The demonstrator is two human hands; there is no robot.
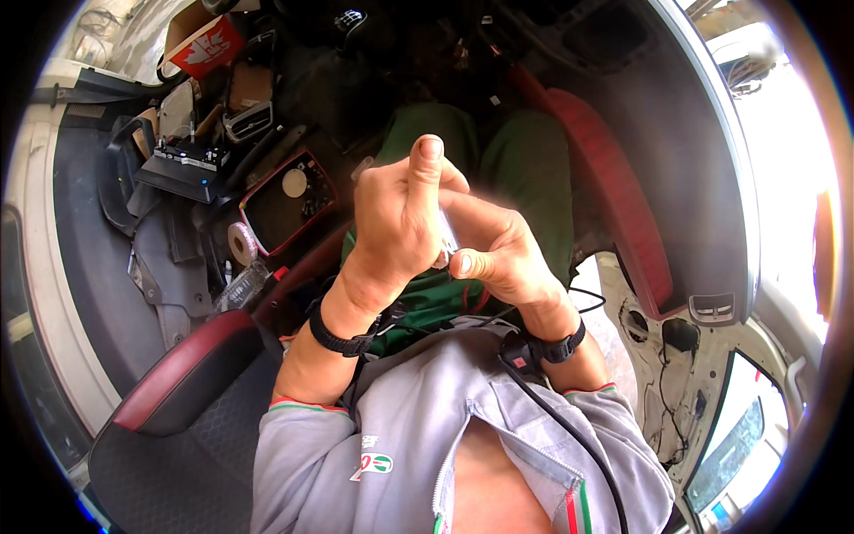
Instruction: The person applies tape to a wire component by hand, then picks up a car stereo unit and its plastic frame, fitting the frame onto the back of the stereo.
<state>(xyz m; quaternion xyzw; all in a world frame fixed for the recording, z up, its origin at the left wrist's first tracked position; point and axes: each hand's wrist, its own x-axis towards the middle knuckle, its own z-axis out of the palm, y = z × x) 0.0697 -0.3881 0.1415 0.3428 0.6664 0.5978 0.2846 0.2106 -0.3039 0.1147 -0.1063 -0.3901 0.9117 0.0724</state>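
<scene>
Both of my hands meet in front of my chest, over my green trousers (pixel 525 160). My left hand (pixel 396 218) is closed, its thumb pointing up and its fingers curled out of sight. My right hand (pixel 498 245) pinches from the other side, thumb bent toward the left palm. Between them shows a small pale, shiny piece (pixel 447 233), mostly hidden by the fingers, so its kind cannot be made out. A short, clear tip (pixel 362 166) sticks out beside the left knuckles. Black straps circle both wrists.
I sit inside a partly stripped vehicle. Leftward lie a red-rimmed tray (pixel 253 191) with small parts, a tape roll (pixel 241 242), a clear bottle (pixel 240 289), black trim parts (pixel 182 165) and a red box (pixel 206 49). A red-and-black door panel (pixel 614 169) is at right. Black cables (pixel 587 427) hang from my wrist.
</scene>
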